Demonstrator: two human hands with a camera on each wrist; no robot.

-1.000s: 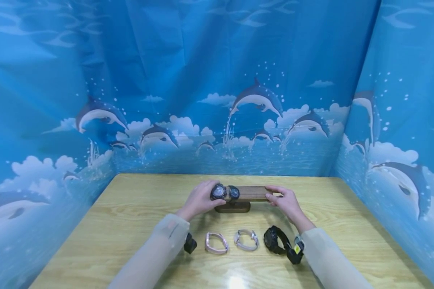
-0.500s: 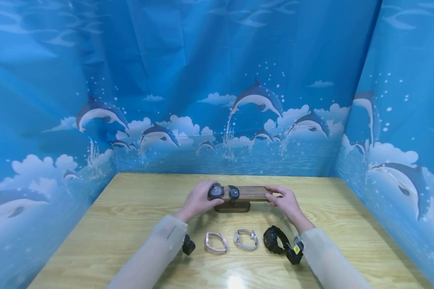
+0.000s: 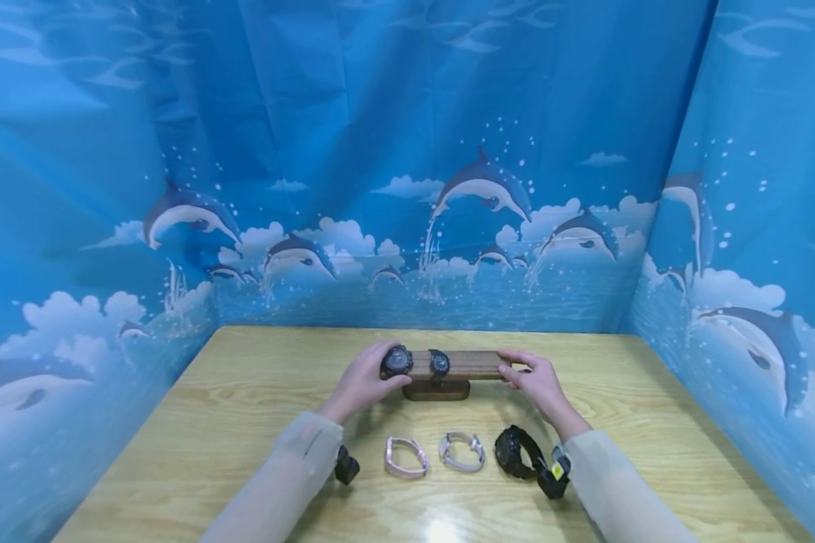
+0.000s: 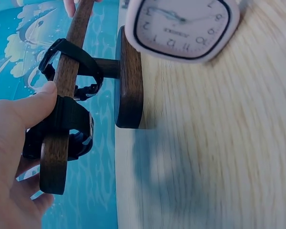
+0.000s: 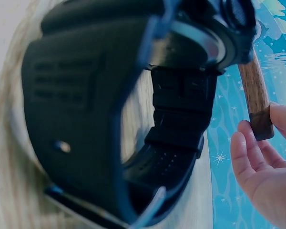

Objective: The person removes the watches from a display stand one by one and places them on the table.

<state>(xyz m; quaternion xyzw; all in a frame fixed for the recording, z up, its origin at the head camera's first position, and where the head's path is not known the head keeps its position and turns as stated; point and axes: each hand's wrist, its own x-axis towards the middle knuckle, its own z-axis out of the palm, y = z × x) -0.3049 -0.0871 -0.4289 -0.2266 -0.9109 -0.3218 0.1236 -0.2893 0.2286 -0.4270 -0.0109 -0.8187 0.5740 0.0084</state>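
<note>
A dark wooden watch stand with a horizontal bar stands toward the back of the table. My left hand grips a black wristwatch looped around the bar's left end. In the left wrist view the thumb presses on the strap, and the bar's tip pokes out past it. Farther along hangs a second black watch, apart from the first. At the bar's right end my right hand pinches the wood between thumb and fingers, as the bar tip shows in the right wrist view.
Closer to me on the wooden table lie a pale pink watch, a whitish watch and a large black watch, the last near my right wrist. A blue dolphin-print curtain encloses the back and sides.
My left hand and the black watch in it have slid left along the bar, widening the gap to the second watch. The right hand stays in place.
</note>
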